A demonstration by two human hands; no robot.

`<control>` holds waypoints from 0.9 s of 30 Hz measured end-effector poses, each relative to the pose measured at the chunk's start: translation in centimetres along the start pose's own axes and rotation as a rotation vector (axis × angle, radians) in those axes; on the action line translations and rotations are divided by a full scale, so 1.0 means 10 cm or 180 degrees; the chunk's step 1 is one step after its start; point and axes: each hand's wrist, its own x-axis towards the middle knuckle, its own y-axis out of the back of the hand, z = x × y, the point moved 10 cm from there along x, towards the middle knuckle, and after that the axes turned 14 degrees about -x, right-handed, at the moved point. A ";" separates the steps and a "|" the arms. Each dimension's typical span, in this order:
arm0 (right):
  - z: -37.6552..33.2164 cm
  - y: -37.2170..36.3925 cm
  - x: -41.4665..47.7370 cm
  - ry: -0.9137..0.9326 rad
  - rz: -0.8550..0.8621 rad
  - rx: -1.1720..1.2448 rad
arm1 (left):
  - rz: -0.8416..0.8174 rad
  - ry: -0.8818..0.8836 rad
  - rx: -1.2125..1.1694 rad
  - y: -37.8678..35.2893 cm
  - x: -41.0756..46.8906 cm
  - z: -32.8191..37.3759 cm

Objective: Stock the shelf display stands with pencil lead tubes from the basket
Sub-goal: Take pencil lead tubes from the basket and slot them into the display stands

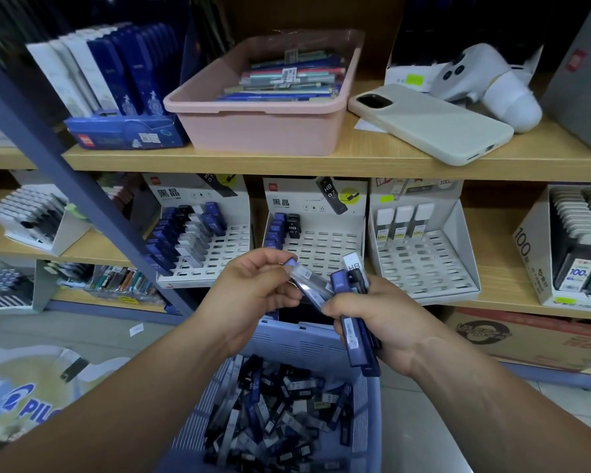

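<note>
A stationery shop: pale wooden shelves (219, 162) carry white cardboard display stands (321, 249) of blue and black pencil lead tubes (171, 233), a pink plastic tray (263, 131) of pens, and dark blue boxed pen sets (140, 73).

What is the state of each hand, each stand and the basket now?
left hand: pinches one tube.
right hand: grips a bundle of tubes.
basket: open, many loose tubes inside.
left stand: partly filled, on its left side.
middle stand: few tubes, back left.
right stand: three tubes, back row.
</note>
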 end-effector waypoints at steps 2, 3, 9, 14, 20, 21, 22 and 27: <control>0.00 -0.05 0.02 0.0015 -0.0083 -0.0053 | -0.0089 0.0000 0.0087 -0.02 0.00 0.01; 0.00 -0.06 0.04 0.0019 -0.0119 -0.0034 | -0.0141 -0.0009 0.0137 -0.05 0.00 0.03; 0.02 -0.08 0.08 -0.0072 -0.0071 0.0256 | -0.0239 -0.0202 0.0171 -0.16 -0.01 0.14; 0.04 -0.05 0.09 -0.0131 -0.0023 0.0690 | -0.0356 -0.0293 -0.0133 -0.21 -0.01 0.16; 0.05 -0.02 0.09 -0.0129 0.0011 0.0746 | -0.0403 -0.0460 0.0131 -0.22 0.01 0.18; 0.05 -0.01 0.08 -0.0134 0.0043 0.0782 | -0.0370 -0.0469 0.0199 -0.21 0.01 0.19; 0.07 0.01 0.09 -0.0146 0.0081 0.0862 | -0.0343 -0.0469 0.0266 -0.20 0.02 0.19; 0.11 0.12 0.10 -0.0204 0.0359 0.0999 | -0.0392 -0.0473 0.0519 -0.22 0.00 0.18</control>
